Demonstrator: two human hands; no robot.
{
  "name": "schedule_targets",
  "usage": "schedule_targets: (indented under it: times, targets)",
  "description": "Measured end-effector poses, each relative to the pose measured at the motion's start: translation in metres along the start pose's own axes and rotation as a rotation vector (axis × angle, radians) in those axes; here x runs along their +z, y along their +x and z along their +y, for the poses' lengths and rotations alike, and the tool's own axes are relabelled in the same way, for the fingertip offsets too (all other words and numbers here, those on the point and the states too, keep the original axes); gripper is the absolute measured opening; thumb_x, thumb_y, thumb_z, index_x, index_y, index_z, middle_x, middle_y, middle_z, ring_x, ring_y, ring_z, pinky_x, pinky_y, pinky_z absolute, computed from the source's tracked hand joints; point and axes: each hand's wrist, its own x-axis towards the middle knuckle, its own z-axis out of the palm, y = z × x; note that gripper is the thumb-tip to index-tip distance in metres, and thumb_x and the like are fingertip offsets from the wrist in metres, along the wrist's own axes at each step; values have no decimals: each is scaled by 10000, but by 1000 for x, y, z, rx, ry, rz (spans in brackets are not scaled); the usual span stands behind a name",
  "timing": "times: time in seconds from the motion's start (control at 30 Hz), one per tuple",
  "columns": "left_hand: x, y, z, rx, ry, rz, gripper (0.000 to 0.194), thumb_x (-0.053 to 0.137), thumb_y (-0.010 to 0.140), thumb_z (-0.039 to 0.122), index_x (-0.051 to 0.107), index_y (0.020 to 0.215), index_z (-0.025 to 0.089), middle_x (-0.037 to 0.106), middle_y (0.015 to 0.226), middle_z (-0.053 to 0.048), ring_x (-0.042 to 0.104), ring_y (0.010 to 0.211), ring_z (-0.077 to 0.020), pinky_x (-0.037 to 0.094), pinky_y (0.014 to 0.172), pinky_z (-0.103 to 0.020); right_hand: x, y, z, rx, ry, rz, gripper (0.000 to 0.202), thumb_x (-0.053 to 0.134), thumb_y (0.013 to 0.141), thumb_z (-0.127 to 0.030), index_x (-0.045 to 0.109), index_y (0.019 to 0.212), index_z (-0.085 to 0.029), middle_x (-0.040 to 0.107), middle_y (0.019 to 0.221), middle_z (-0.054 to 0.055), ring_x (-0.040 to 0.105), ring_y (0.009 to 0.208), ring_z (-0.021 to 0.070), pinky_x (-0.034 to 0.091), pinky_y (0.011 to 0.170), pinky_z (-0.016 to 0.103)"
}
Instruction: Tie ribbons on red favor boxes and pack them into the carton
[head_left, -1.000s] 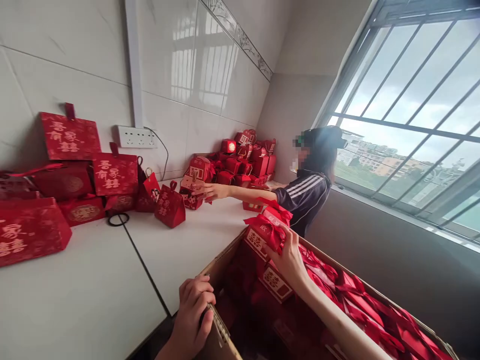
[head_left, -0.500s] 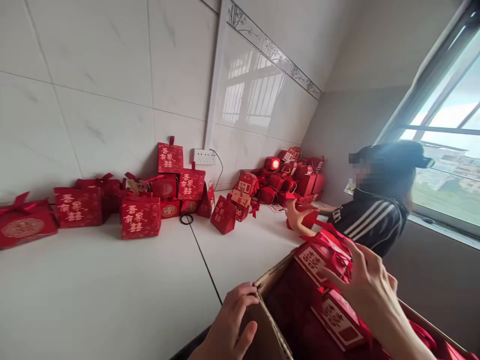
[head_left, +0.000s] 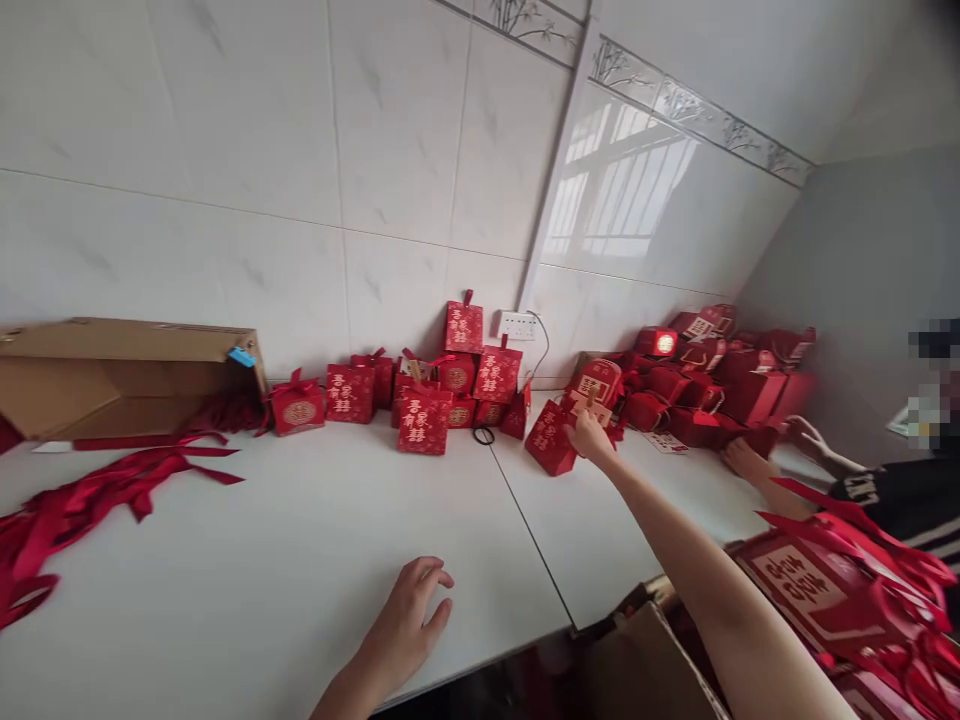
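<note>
My left hand (head_left: 409,620) hovers over the front part of the white table (head_left: 285,560), fingers apart and loosely curled, holding nothing. My right hand (head_left: 590,435) reaches far across to a red gift box (head_left: 553,440) and a paler patterned box (head_left: 589,402) beside it. Its fingers are closed at the pale box's front, and what they pinch is too small to make out. Left of it, several red boxes with gold writing (head_left: 424,422) stand in a stack against the tiled wall.
An open cardboard box (head_left: 150,340) and red ribbons (head_left: 97,500) lie left. At lower right is a carton (head_left: 652,660) with red boxes (head_left: 810,590). A co-worker's hands (head_left: 750,460) are by the right pile (head_left: 697,385).
The view has swung left. My right hand has left the carton and reached out to the boxes on the table. My left hand has let go of the carton's edge.
</note>
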Motion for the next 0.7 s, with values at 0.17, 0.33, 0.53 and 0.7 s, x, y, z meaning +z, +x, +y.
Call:
schedule_targets:
  times: [0.17,0.33,0.53,0.7]
  targets:
    - [-34,-22,-26,-102,-42,-1,179,446,839,246,597,936,231,615,1101,-54,598,1042,-201,514,881,-348,1,-5,-19,-40,35,-19,155,506,896,-234,605,898,-114,635,867,50,611,794,149,491,739,333]
    - [-62,7,-11,31,-38,253,267,440,873,294,511,1122,231,593,1142,-70,588,1062,-201,499,900,-362,-13,-47,-73,-425,191,-5,198,455,865,-106,648,858,-152,661,929,98,610,859,181,441,747,284]
    - [-82,47,4,195,-21,541,207,508,835,297,542,1008,189,615,1075,-86,570,1063,-210,457,933,-358,24,-107,-151,-877,599,-146,194,443,824,-84,605,810,-188,622,828,35,573,735,134,454,691,247]
    - [-83,26,-14,-1,-167,432,139,495,839,320,524,914,205,646,874,-19,630,798,-145,505,755,-262,52,-125,-166,-839,755,-160,179,400,842,-138,533,734,-187,569,731,23,531,669,140,445,659,275]
